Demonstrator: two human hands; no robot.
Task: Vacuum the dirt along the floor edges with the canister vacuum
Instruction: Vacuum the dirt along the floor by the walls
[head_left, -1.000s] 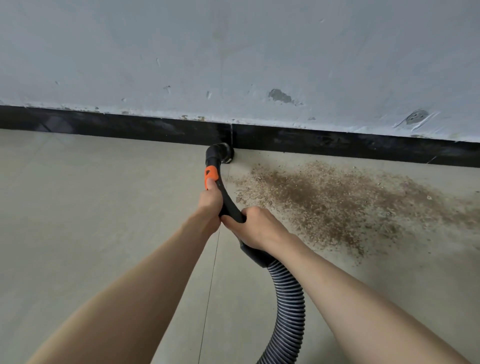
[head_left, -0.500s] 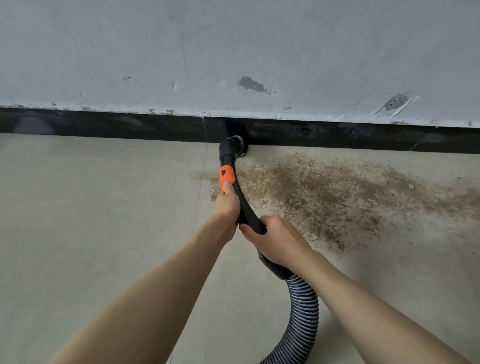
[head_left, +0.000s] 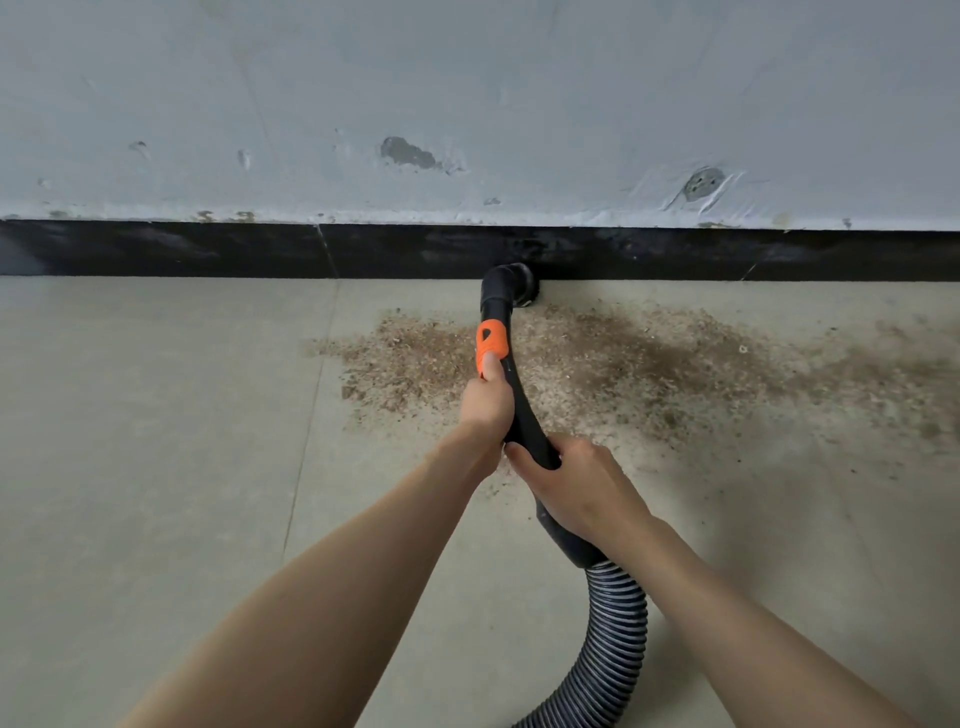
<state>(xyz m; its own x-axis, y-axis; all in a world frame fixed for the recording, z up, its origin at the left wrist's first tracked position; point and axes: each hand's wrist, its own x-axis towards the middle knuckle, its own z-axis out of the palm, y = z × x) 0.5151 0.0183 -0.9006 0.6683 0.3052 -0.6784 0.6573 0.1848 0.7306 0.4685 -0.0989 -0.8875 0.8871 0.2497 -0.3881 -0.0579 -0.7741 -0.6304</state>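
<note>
Head: both hands gripping nozzle, seemingly.

1 head view, facing down-forward at floor, wall seemingly near.

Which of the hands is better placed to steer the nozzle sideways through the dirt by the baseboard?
Probably the left hand: it grips the wand nearest the nozzle. The right hand holds farther back, near the hose.

A scuffed grey wall meets a black skirting board — below it, pale beige floor tiles.
</note>
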